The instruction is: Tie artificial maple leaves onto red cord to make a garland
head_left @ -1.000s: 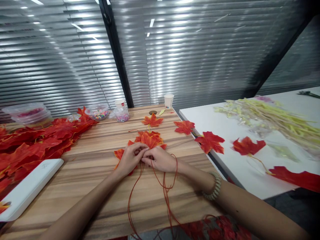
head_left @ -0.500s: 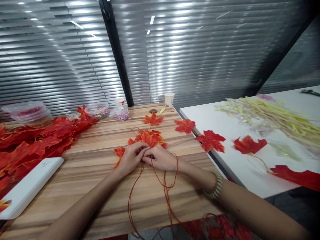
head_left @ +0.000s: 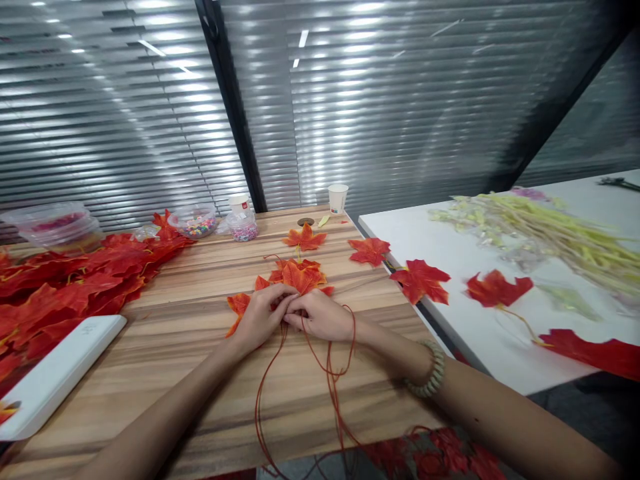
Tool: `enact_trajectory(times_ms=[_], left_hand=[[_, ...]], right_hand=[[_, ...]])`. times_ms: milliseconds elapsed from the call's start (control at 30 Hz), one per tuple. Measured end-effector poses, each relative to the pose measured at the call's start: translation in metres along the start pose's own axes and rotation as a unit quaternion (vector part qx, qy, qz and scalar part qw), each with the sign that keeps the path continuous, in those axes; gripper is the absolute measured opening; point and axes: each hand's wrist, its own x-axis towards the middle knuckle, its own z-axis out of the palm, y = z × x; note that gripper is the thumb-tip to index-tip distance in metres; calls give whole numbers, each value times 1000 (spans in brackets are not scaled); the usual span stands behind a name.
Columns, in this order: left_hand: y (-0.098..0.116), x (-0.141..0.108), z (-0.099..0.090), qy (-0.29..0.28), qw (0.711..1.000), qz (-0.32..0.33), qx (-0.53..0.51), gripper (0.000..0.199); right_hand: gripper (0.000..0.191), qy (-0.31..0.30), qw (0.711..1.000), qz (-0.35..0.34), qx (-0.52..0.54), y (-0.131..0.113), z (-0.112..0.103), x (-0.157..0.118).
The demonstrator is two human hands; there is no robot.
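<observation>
Fingertips meeting, my left hand (head_left: 265,312) and my right hand (head_left: 321,316) are both closed at the middle of the wooden table. A thin red cord (head_left: 259,400) runs out from between them. It hangs in loops over the table's front edge. The exact spot they pinch is hidden by the fingers. Just beyond lies a cluster of orange-red artificial maple leaves (head_left: 300,272), touching or very near the fingertips. One more orange leaf (head_left: 239,307) pokes out left of my left hand, and another leaf (head_left: 305,237) lies farther back.
Red maple leaves (head_left: 95,273) are heaped at left behind a white power-bank-like block (head_left: 70,370). Bead tubs (head_left: 195,222) and a paper cup (head_left: 338,198) stand at the back. A leaf strand (head_left: 423,280) crosses onto the white table (head_left: 400,230), which holds yellow stems (head_left: 565,233).
Both hands stay together in the same pinch over the cord. Only a very slight shift of the whole view shows.
</observation>
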Motion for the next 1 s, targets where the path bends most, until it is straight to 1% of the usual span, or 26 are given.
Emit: enact_trajectory(times_ms=[667, 1000], left_hand=[[1, 0, -1, -14, 1000, 15, 15, 16], [0, 0, 0, -25, 999, 15, 13, 17]], right_hand=[[17, -3, 1000, -2, -12, 0, 0, 0], [18, -13, 1000, 11, -22, -1, 0, 1]])
